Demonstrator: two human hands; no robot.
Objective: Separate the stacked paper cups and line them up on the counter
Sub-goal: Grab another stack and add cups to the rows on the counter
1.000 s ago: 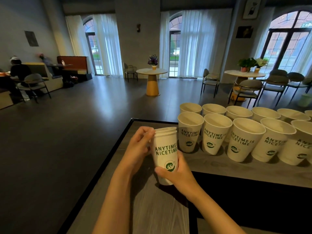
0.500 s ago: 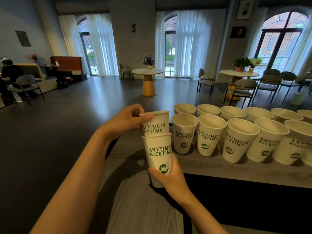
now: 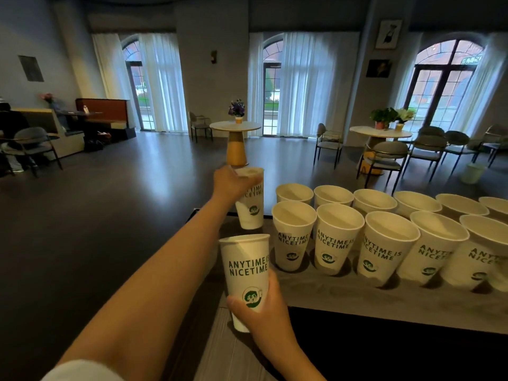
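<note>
left hand (image 3: 229,182): arm stretched forward, fingers curled over single cup (image 3: 250,204) rim
right hand (image 3: 264,312): fingers wrapped low round cup stack (image 3: 247,273)

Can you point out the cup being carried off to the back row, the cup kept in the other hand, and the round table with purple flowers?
Carried cup (image 3: 251,207), head view: printed side wall.
Kept cup (image 3: 247,266), head view: lettered side.
Round table (image 3: 235,126), head view: tabletop.
</note>
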